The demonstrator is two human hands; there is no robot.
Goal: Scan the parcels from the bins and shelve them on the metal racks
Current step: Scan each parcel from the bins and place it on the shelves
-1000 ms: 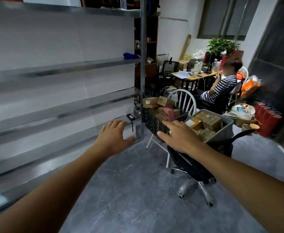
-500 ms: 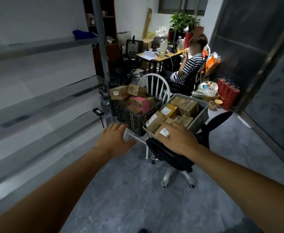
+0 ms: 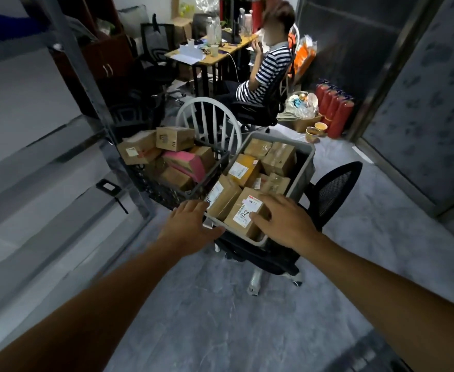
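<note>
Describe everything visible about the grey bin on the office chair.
The grey bin is a rectangular, plastic-looking tub with a lipped rim, resting on the seat of a black office chair. Brown cardboard parcels, several white-labelled, fill it. The right hand lies on the nearest parcel at its near corner; the left hand is at its near-left rim, contact unclear. A black crate stands at its left.

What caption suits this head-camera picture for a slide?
Left hand and right hand reach toward a labelled brown cardboard parcel in a grey plastic bin on a black mesh chair.
</note>
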